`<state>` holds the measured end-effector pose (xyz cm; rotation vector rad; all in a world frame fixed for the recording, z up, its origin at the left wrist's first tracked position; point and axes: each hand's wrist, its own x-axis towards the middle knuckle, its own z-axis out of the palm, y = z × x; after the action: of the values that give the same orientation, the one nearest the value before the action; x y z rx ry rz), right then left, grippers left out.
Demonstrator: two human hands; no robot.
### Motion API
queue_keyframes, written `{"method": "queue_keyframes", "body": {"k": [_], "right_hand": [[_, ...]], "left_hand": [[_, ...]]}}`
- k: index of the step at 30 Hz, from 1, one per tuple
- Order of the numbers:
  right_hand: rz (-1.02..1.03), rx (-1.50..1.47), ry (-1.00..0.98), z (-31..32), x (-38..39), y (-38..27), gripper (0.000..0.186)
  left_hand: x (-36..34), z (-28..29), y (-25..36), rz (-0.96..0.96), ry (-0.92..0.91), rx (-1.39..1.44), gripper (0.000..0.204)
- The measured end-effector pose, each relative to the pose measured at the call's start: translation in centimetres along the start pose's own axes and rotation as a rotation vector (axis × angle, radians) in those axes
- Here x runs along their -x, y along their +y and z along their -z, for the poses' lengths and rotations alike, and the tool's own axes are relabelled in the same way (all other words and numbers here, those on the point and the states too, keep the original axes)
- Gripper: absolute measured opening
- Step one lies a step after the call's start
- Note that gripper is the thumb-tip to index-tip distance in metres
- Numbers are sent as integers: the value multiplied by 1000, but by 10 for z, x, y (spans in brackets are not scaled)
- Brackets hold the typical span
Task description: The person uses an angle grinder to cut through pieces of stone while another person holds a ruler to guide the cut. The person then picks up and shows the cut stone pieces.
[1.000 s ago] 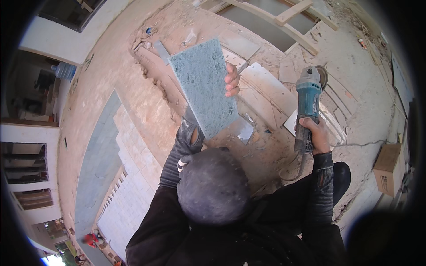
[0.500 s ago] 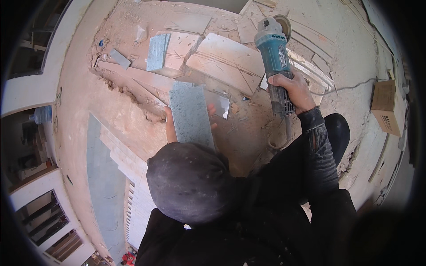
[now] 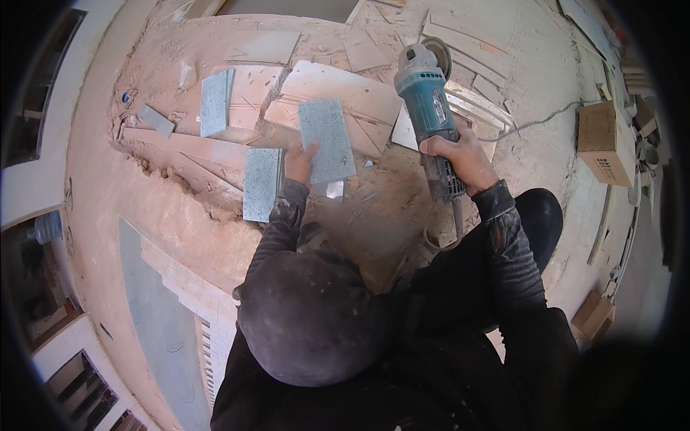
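Note:
My left hand [image 3: 299, 165] grips the left edge of a blue-grey speckled tile [image 3: 327, 140], thumb on its upper face. The tile is raised over the dusty ground. Just left of that wrist lies another speckled tile [image 3: 260, 184], partly covered by my sleeve. My right hand [image 3: 466, 159] is wrapped around the black rear body of a teal angle grinder [image 3: 425, 100], held up with its head pointing away from me. The grinder's disc [image 3: 437, 57] shows at the far right of its head. Whether the disc is spinning, I cannot tell.
Two overlapping tiles [image 3: 215, 104] and a small cut piece [image 3: 157, 121] lie at the far left. Pale slabs [image 3: 341, 90] cover the ground ahead. A cable [image 3: 535, 123] runs right, toward a cardboard box [image 3: 604, 144]. A dark rounded cloth shape [image 3: 309, 316] fills the near middle.
One tile now lies at the left, while my left hand holds another farther forward and to the right. The grinder stays in my right hand. The whole view has shifted somewhat.

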<state>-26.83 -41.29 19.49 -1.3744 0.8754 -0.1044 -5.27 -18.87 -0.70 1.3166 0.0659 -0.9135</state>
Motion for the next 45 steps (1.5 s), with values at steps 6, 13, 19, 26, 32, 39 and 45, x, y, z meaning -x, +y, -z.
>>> {"method": "queue_keyframes", "body": {"k": [6, 13, 19, 26, 32, 39, 45], "right_hand": [[30, 69, 60, 4, 15, 5, 40], [-4, 151, 14, -4, 17, 12, 50], [-15, 204, 1, -20, 11, 24, 52], [-12, 345, -95, -55, -12, 44, 60], [63, 359, -57, -109, -37, 99, 68], [-64, 418, -201, -163, -48, 123, 88], [56, 366, -89, -166, -48, 153, 96]], "left_hand": [[-72, -24, -8, -98, 72, 113, 21], [-71, -30, -16, -326, 453, -615, 34], [-54, -21, -21, -360, 450, -867, 37], [-35, 29, -65, -97, 222, -282, 31], [-16, -7, -87, -125, 55, -76, 29], [-26, 41, -115, -116, -30, -89, 24], [-28, 34, -120, -36, -62, -10, 22]]}}
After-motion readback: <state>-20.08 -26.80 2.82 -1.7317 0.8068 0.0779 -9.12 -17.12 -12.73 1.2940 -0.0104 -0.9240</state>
